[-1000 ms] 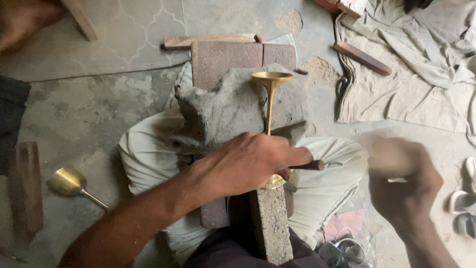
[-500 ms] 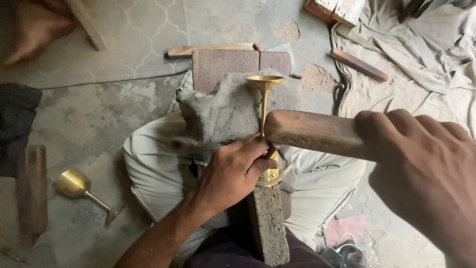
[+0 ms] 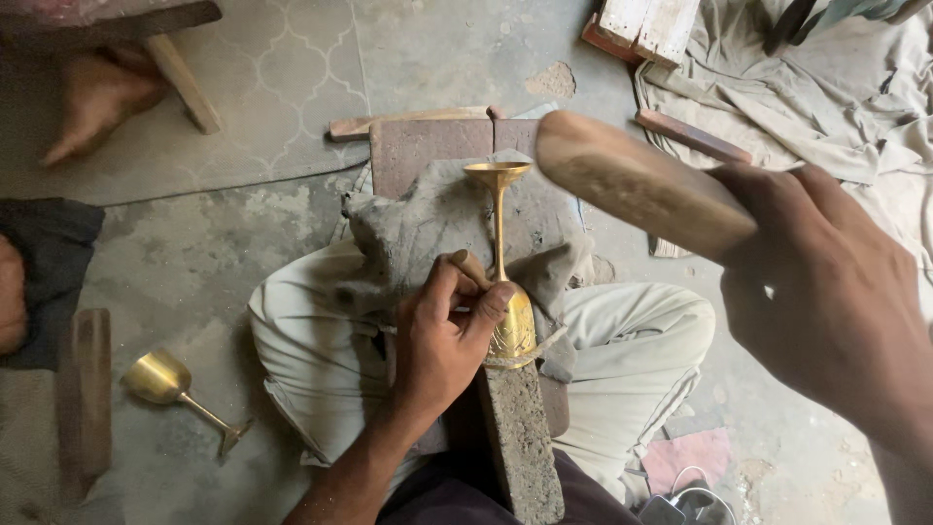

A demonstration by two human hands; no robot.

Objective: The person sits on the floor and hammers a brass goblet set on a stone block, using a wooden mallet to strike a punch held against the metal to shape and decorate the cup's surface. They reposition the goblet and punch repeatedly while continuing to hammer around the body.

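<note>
The brass goblet (image 3: 505,292), a slim-stemmed golden cup with an engraved bowl, lies upturned along the top of a long grey stone block (image 3: 520,437) that runs between your knees, with its round foot pointing away from you and its bowl nearest your body. A crumpled grey cloth (image 3: 418,233) is bunched over the far part of the block, behind and beside the stem.

Your right hand (image 3: 826,292) is raised at the right of the view, close to the camera. Its fingers are wrapped tightly around a thick, rounded wooden mallet (image 3: 637,180), whose blunt end points left and hangs above the goblet without touching it.

Your left hand (image 3: 442,340) rests on the block just left of the goblet. Its fingers are curled together around a short wooden-handled tool (image 3: 470,266), and the thumb presses against the side of the engraved bowl.

A flat reddish-brown slab (image 3: 418,146) lies on the concrete floor beyond the cloth.

A second brass goblet (image 3: 175,389) lies on its side on the floor, well apart at the left, beside a dark wooden bar (image 3: 86,389).
</note>
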